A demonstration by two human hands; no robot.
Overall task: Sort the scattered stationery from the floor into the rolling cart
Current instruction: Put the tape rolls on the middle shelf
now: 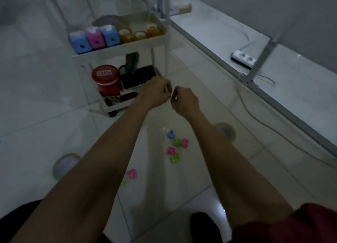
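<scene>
My left hand (156, 93) and my right hand (184, 101) are held together in the air just right of the white rolling cart (116, 49), fingers curled, pinching something tiny and pale between them; what it is I cannot tell. On the floor below lie small coloured clips: a blue one (171, 134), green (176, 142) and pink (184, 142) ones, another pink (171, 151) and green (175, 158), and a pink one (132, 173) by my left forearm. Two tape rolls lie on the floor, one at left (63, 165) and one at right (225, 130).
The cart's upper shelf holds blue and pink boxes (95, 37) and amber tape rolls (140, 34); the lower shelf holds a red-lidded jar (106, 78) and dark items. A raised white ledge (273, 64) with a power strip (243, 58) and cables runs along the right.
</scene>
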